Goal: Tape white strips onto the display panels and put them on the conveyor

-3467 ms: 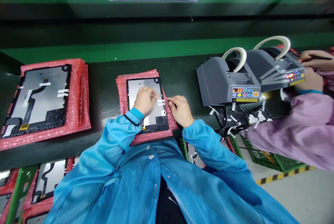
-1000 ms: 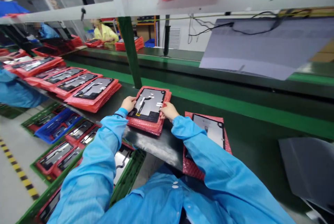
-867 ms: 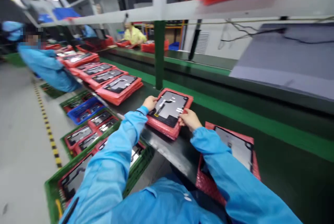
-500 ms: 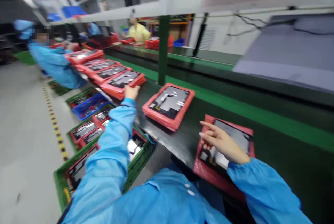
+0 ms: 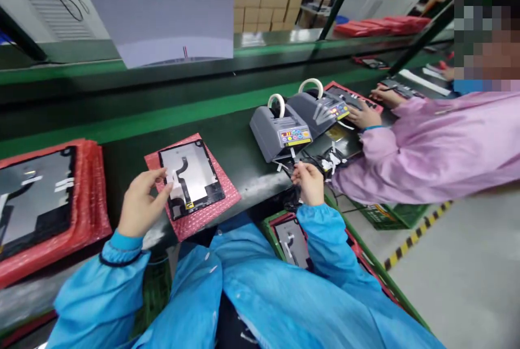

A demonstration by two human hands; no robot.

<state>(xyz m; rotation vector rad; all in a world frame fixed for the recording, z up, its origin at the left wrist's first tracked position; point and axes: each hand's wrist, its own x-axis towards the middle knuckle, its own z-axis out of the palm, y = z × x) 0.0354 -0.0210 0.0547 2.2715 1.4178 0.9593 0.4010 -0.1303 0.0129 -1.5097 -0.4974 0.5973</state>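
Note:
A flat display panel (image 5: 199,173) with a silver back, black edges and a dark ribbon cable lies on a red bubble-wrap pouch (image 5: 219,202) in front of me. My left hand (image 5: 144,200) is at the panel's left edge, thumb and forefinger apart, fingertips touching or just over it. My right hand (image 5: 311,183) is pinched closed just below the front of a grey tape dispenser (image 5: 280,132). A short strip of white tape (image 5: 293,153) hangs above its fingertips. What lies between those fingertips is too small to make out.
A second tape dispenser (image 5: 317,108) stands behind the first. Several wrapped panels (image 5: 36,192) are stacked at left. A co-worker's pink sleeve (image 5: 422,148) reaches in at right. Below the bench edge, a green crate (image 5: 276,235) holds more panels. Tape scraps (image 5: 333,160) lie beside the dispensers.
My view has swung right. My left hand has left the row of stacked panels for the panel before me. My right hand has gone from above that panel to the tape dispenser.

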